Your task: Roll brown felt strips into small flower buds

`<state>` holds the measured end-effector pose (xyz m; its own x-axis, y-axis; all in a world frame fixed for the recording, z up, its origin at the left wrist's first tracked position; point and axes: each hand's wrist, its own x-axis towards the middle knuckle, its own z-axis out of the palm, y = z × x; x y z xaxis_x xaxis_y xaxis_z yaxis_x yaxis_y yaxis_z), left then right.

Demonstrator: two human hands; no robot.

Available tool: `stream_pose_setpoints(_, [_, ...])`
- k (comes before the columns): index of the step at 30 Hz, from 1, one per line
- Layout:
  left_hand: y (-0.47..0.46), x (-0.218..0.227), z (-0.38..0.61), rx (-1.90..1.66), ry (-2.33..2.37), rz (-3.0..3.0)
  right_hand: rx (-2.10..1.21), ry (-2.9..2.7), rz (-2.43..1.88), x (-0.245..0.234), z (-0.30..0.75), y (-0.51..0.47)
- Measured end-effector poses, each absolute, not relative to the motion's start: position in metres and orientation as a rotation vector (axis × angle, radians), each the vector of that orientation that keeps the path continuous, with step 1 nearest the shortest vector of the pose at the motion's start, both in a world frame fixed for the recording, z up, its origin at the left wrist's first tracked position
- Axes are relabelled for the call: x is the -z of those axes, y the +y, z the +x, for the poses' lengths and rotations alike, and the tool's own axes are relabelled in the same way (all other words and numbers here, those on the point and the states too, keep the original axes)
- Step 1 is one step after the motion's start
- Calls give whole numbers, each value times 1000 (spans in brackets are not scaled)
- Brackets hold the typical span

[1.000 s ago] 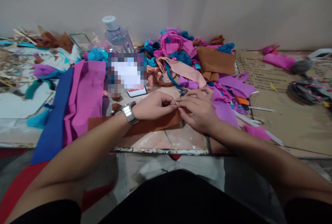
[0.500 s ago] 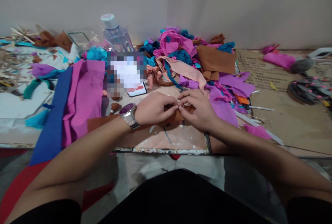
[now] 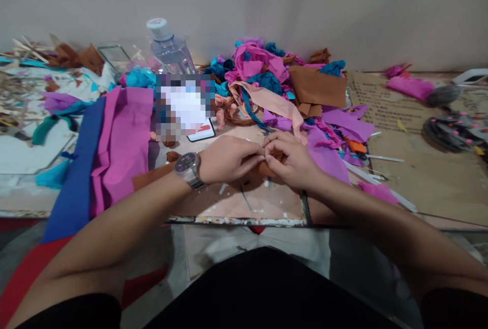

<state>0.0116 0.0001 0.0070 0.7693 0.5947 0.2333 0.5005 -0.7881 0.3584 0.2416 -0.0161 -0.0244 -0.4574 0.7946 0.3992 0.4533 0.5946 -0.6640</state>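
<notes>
My left hand [image 3: 232,160], with a metal watch [image 3: 189,169] on its wrist, is closed in a pinch over the middle of the table. Its fingertips meet those of my right hand [image 3: 292,161], whose fingers are curled around brown crepe paper [image 3: 267,170]. Part of this brown sheet shows below and between the fingers; the rest is hidden. Another brown strip [image 3: 152,176] sticks out behind my left forearm. Small crumpled brown paper balls [image 3: 173,156] lie left of the watch. Just beyond my left hand rests a phone [image 3: 202,131], partly blurred out.
A clear bottle [image 3: 171,54] with a white cap stands at the back. Crumpled coloured paper [image 3: 263,64] is heaped beyond my hands. Pink sheets [image 3: 129,141] and a blue sheet [image 3: 74,176] hang at the left edge. Printed cardboard [image 3: 407,176] and a dark round pincushion-like object [image 3: 450,133] lie right.
My right fingers have curled in further, and more brown paper shows between them. My left wrist has turned slightly, showing the watch face more. Both hands stay together in the same place.
</notes>
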Motion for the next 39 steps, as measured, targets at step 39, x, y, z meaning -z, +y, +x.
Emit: stream_pose_setpoints(39, [23,-5,0,-174,779,2047,-373,-2336,-1067,19,245,-23])
